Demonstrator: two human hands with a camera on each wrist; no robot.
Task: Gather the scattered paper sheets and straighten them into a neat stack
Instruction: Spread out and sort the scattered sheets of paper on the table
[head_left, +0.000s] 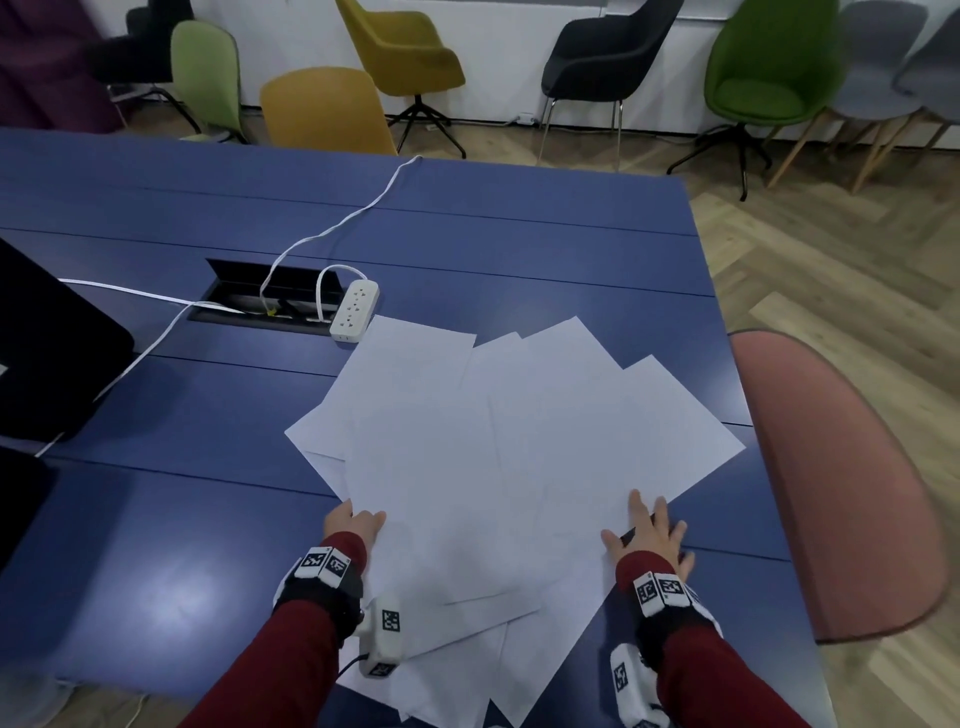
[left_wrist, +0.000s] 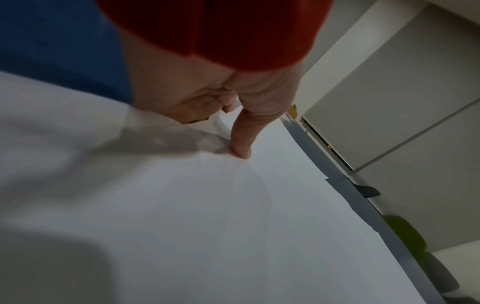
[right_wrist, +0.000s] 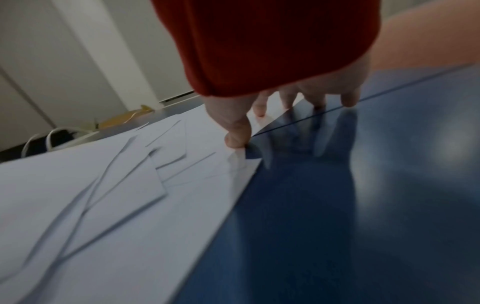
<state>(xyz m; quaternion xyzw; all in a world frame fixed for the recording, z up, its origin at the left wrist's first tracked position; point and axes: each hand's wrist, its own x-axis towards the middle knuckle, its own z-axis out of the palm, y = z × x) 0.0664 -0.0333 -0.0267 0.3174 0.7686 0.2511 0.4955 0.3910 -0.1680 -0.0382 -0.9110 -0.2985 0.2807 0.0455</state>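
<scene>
Evidently bracketing the fanned paper sheets (head_left: 493, 457) on the blue counter (head_left: 156, 545), the left hand (head_left: 353, 525) pinched one edge, while the right hand (head_left: 652, 535) lay spread flat, ready to sweep inward.

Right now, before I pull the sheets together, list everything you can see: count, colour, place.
paper sheets: several, exact count unclear, white, fanned and overlapping on the table's near right part
table: one, blue
power strip: one, white, at the sheets' far left corner
cable hatch: one, dark, open, left of the strip
chairs: several, green, mustard, black, grey, along the far wall
pink chair: one, right of the table
left hand: fingers curled at the sheets' left edge
right hand: spread flat on the right edge
</scene>
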